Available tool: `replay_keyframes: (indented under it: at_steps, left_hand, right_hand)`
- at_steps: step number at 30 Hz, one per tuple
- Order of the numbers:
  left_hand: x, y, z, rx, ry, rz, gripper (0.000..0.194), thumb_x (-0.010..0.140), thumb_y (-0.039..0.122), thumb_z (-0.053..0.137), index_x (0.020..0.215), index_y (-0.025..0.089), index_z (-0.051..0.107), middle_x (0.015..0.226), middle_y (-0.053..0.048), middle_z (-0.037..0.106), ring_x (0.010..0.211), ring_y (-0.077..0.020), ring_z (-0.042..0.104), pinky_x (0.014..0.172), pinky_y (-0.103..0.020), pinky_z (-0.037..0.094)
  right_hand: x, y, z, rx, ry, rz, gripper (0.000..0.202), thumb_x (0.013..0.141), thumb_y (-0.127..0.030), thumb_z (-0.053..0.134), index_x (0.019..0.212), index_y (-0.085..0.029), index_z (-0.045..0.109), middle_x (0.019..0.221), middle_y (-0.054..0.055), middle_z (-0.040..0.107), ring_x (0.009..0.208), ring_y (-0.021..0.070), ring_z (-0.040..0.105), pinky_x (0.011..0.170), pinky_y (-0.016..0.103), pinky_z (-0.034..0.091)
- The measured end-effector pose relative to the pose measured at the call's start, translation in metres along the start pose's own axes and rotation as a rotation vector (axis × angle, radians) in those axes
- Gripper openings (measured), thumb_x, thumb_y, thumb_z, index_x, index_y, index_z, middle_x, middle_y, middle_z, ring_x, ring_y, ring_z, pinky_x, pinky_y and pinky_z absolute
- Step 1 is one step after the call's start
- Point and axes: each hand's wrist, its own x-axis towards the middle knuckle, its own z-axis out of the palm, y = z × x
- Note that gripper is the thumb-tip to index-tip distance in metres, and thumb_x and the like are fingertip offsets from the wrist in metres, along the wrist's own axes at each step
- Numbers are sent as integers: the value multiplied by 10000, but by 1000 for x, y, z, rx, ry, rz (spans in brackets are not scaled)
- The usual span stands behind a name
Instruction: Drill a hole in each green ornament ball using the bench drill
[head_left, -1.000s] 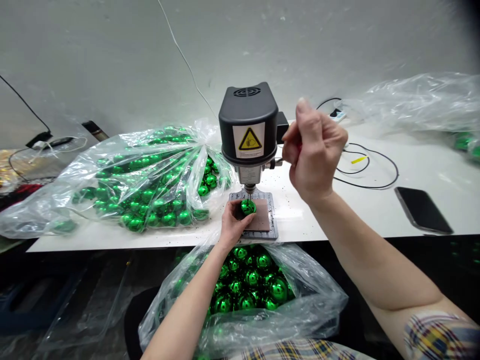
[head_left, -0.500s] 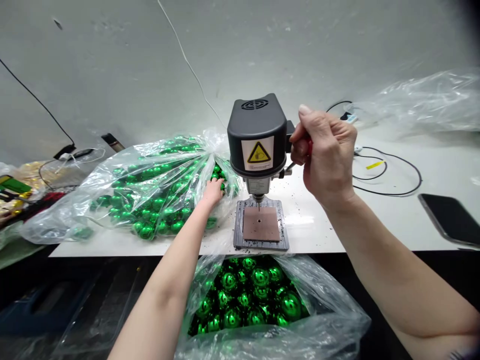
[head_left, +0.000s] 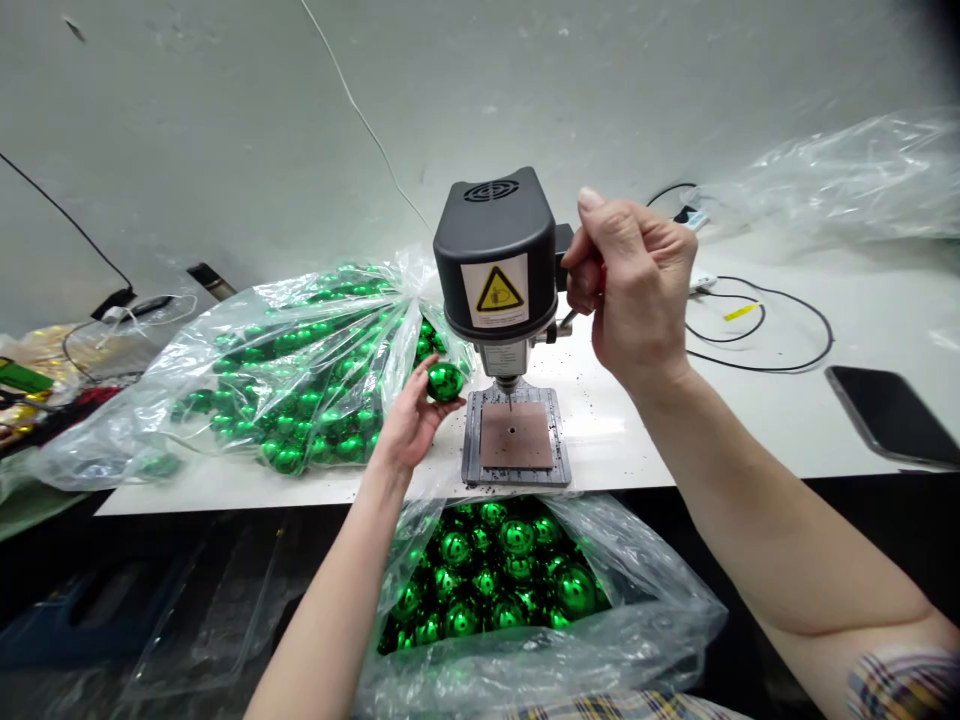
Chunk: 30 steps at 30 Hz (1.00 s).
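My left hand (head_left: 411, 415) grips a shiny green bauble (head_left: 445, 381) between thumb and fingers, just left of a small drill press (head_left: 495, 255). The drill press is black, with a yellow warning label. Its red-knobbed lever is in my closed right hand (head_left: 637, 285); most of the knob is hidden by the fingers. Under the drill bit, a brown square plate (head_left: 516, 445) with a small hole lies on the grey base (head_left: 470, 470). A clear bag (head_left: 247, 370) full of green baubles rests on the table behind my left hand.
Below the table's front edge, an open plastic bag (head_left: 660, 610) holds many green baubles. On the white table (head_left: 630, 445) lie a phone (head_left: 892, 412) and a looped black cable (head_left: 825, 345) at the right. Dark specks surround the drill base. Clear plastic sheeting (head_left: 862, 190) lies at the back right.
My left hand has come out of the bag's opening toward me, bringing a green bauble with it. My right hand stays on the lever. The view has shifted slightly.
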Motion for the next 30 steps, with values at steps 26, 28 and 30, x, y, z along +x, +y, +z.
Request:
replay_keyframes:
  at_steps: [26, 28, 30]
  left_hand:
    - [-13, -83, 30, 697, -38, 61, 633, 686, 394, 827, 1245, 156, 649, 667, 27, 599, 531, -94, 443, 500, -224, 359]
    - [-16, -83, 31, 749, -15, 121, 601, 659, 389, 848, 1195, 171, 684, 674, 22, 603, 544, -104, 449, 520, -239, 374]
    - [-18, -85, 32, 774, 10, 161, 590, 641, 382, 860, 1169, 177, 697, 698, 14, 615, 553, -108, 455, 532, -247, 386]
  right_hand:
    - [0, -2, 2, -14, 13, -20, 498, 851, -559, 671, 527, -215, 515, 411, -62, 349, 358, 66, 266, 356, 284, 209]
    - [0, -1, 2, -35, 8, -28, 510, 862, -581, 641, 532, -217, 505, 414, -62, 341, 356, 65, 265, 354, 281, 212]
    - [0, -1, 2, -68, 6, -29, 524, 868, -607, 612, 536, -218, 497, 416, -60, 342, 359, 63, 273, 360, 275, 229]
